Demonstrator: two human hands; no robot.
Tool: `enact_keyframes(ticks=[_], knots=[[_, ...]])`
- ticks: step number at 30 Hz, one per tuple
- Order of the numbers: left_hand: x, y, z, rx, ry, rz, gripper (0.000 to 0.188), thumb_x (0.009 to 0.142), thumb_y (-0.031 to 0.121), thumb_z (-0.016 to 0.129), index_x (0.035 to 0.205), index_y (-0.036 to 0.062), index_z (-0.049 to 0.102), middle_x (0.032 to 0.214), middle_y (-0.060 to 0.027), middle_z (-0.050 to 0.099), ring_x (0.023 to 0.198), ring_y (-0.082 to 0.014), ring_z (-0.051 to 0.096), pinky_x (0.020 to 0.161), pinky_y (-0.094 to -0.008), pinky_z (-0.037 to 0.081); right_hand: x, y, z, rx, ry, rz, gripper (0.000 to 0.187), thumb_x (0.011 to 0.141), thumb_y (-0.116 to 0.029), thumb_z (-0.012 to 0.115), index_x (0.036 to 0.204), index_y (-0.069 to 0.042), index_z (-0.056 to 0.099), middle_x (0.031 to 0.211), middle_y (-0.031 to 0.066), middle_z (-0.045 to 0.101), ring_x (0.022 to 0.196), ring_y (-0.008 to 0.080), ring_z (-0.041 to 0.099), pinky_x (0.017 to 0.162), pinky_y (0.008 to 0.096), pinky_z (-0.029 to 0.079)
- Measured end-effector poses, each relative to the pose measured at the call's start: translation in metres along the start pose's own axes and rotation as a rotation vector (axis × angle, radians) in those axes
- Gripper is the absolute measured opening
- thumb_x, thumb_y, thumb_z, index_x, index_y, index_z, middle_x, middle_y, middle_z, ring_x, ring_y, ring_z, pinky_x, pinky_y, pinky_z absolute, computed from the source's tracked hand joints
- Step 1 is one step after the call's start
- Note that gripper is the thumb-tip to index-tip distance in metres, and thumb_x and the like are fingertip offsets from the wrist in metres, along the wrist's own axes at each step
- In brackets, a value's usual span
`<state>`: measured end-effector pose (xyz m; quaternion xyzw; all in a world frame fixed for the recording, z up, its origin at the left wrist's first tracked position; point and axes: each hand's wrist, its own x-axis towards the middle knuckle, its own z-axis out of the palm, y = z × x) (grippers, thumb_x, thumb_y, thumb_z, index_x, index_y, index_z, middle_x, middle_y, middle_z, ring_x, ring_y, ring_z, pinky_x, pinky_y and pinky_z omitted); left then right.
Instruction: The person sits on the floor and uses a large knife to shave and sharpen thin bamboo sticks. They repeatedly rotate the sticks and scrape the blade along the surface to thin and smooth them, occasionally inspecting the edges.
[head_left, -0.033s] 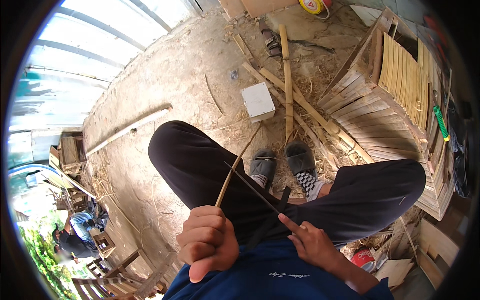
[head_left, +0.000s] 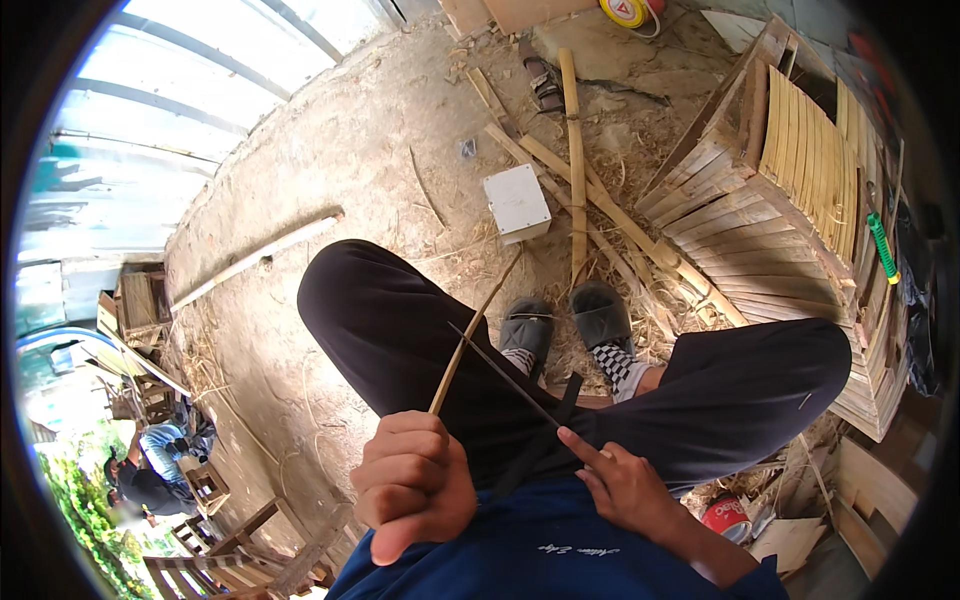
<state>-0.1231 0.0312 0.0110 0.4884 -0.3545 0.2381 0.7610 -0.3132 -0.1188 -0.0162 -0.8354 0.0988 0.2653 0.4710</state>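
My left hand is closed in a fist round a thin bamboo strip. The strip slants up and away from the fist, its far end over the floor near the white box. In my right hand is a knife with a long, narrow blade, its index finger lying along the blade's base; the handle is hidden by the hand. Near its tip the blade crosses the strip above my dark trousers. Whether the edge bites into the strip I cannot tell.
Ahead on the dirt floor lie a white box and split bamboo lengths. A large slatted wooden stack stands at right, a red can near my right elbow. Another person sits far left beside wooden frames.
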Motion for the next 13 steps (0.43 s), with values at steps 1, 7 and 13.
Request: enact_keyframes(ticks=[1, 7, 13], knots=[[0.004, -0.008, -0.001, -0.026, 0.020, 0.008, 0.061, 0.107, 0.051, 0.039, 0.062, 0.0123, 0.026, 0.045, 0.0049, 0.020, 0.034, -0.0065, 0.016, 0.035, -0.0254, 0.013, 0.007, 0.000, -0.001, -0.003, 0.013, 0.001, 0.073, 0.099, -0.017, 0.060, 0.159, -0.039, 0.024, 0.083, 0.0176, 0.058, 0.069, 0.0383, 0.066, 0.067, 0.0512, 0.058], [0.004, -0.012, 0.015, -0.049, 0.052, 0.031, 0.061, 0.106, 0.054, 0.040, 0.062, 0.0129, 0.027, 0.045, 0.0052, 0.021, 0.034, -0.0064, 0.017, 0.036, -0.0255, 0.013, 0.026, 0.004, -0.001, 0.020, 0.049, 0.075, 0.074, 0.097, -0.012, 0.061, 0.160, -0.031, 0.027, 0.077, 0.0186, 0.058, 0.070, 0.0395, 0.063, 0.071, 0.0508, 0.053], [0.007, -0.014, 0.017, -0.153, -0.009, 0.020, 0.062, 0.107, 0.045, 0.047, 0.060, 0.0113, 0.026, 0.044, 0.0040, 0.022, 0.031, -0.0097, 0.022, 0.033, -0.0255, 0.018, 0.039, 0.007, -0.002, -0.003, 0.061, 0.090, 0.076, 0.099, -0.015, 0.059, 0.161, -0.035, 0.021, 0.079, 0.0209, 0.060, 0.072, 0.0429, 0.065, 0.070, 0.0522, 0.055]])
